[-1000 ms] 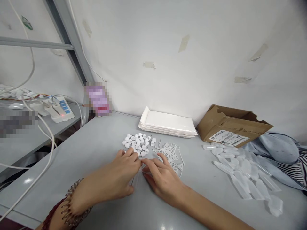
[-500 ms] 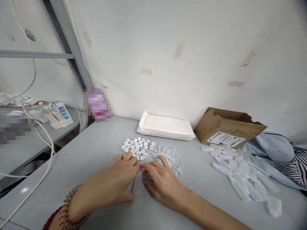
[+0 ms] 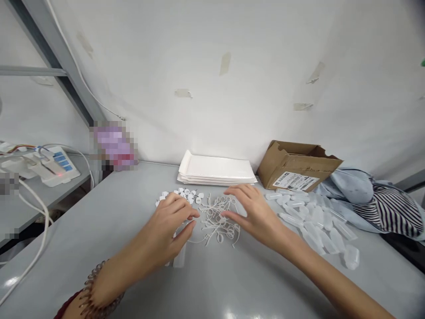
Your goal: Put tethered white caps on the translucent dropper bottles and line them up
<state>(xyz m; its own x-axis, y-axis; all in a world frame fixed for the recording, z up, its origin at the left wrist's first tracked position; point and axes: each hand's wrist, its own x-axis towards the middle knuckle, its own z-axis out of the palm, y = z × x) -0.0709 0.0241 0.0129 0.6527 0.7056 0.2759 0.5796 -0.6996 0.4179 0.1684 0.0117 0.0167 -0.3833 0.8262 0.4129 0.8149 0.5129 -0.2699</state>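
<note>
My left hand [image 3: 172,226] hovers low over the table, fingers curved and thumb a little apart from the index finger; I see nothing held in it. Below its palm lie clear plastic tubes [image 3: 179,258], partly hidden by the hand. A pile of small white caps [image 3: 189,195] sits just beyond its knuckles, partly covered. My right hand [image 3: 255,212] is open, thumb and fingers spread above the right side of a tangle of thin white cords with rings [image 3: 217,217]. One cord strand runs left toward the tubes.
A stack of white padded envelopes [image 3: 215,168] lies by the wall. An open cardboard box [image 3: 295,168] stands to its right. Many translucent plastic pieces [image 3: 312,217] are spread at right, beside blue and striped cloth [image 3: 385,204]. A power strip [image 3: 56,166] sits on the left surface.
My hands have drawn apart from being together over the tubes. The right hand has moved right and opened over the cords, uncovering more of them. The view has turned slightly right.
</note>
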